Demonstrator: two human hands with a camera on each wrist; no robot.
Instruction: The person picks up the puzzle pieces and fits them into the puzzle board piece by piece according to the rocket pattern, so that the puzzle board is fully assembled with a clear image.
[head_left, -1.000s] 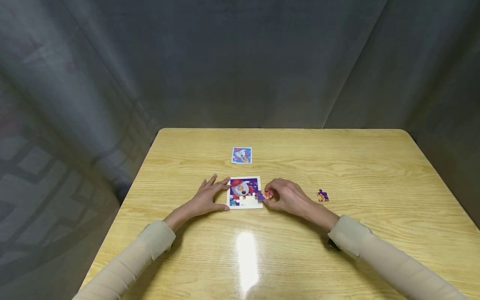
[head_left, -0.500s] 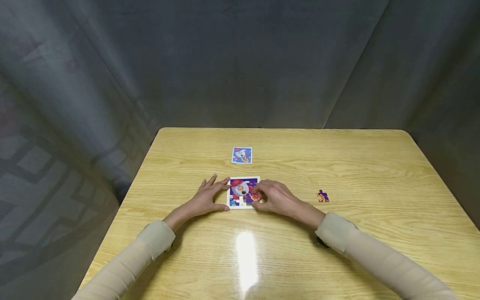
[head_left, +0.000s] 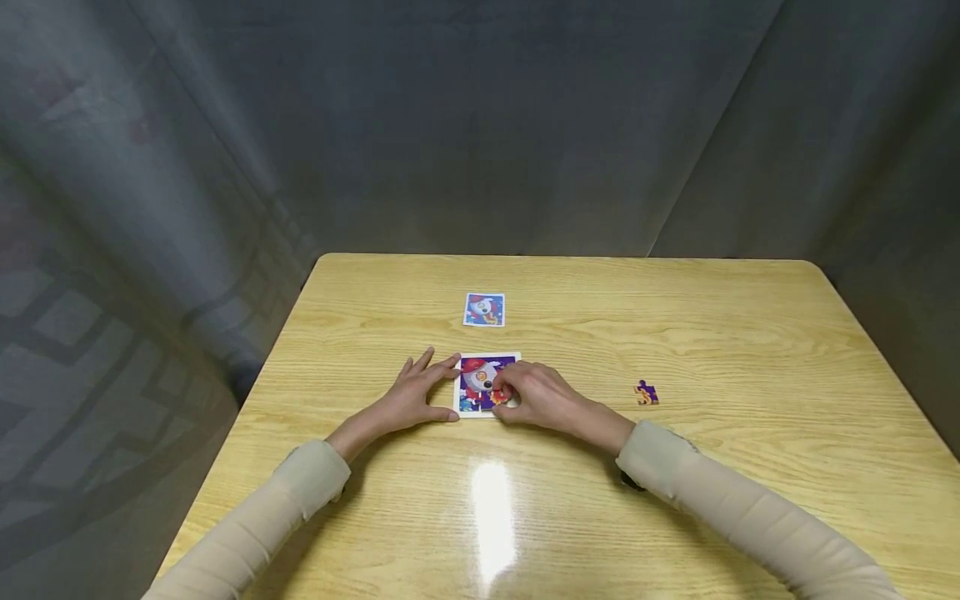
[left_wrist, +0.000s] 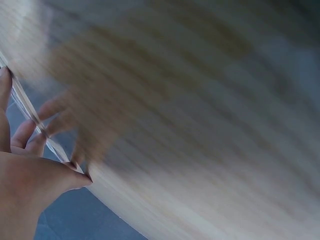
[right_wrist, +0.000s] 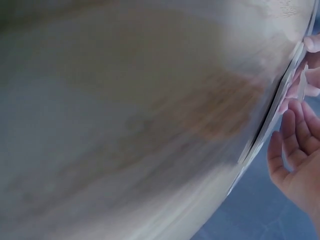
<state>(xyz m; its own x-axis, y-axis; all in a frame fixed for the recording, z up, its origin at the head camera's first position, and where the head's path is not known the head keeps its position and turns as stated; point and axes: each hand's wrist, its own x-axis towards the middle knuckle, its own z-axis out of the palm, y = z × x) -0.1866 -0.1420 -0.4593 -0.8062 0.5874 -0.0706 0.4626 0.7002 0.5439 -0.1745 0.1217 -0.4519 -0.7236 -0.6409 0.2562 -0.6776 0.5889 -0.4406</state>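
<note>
A white-rimmed puzzle tray (head_left: 489, 356) with a rocket picture lies on the table. My left hand (head_left: 415, 397) rests at its left edge, fingers spread, with fingertips and thumb touching the rim. In the left wrist view that hand (left_wrist: 35, 170) lies along the thin tray edge. My right hand (head_left: 551, 402) pinches a purple puzzle piece with a red-orange flame (head_left: 499, 398) over the tray's lower right part, partly hidden by the fingers. The right wrist view shows the piece (right_wrist: 303, 82) edge-on and tilted between the fingers.
A small picture card (head_left: 484, 309) with the same rocket lies behind the tray. One loose purple puzzle piece (head_left: 647, 392) lies to the right of my right hand. The wooden table (head_left: 375, 292) ends at a grey curtain (head_left: 480, 125).
My right hand has brought the puzzle piece leftward from beside the tray to over its lower part, covering most of the white gap. The left hand stays in place.
</note>
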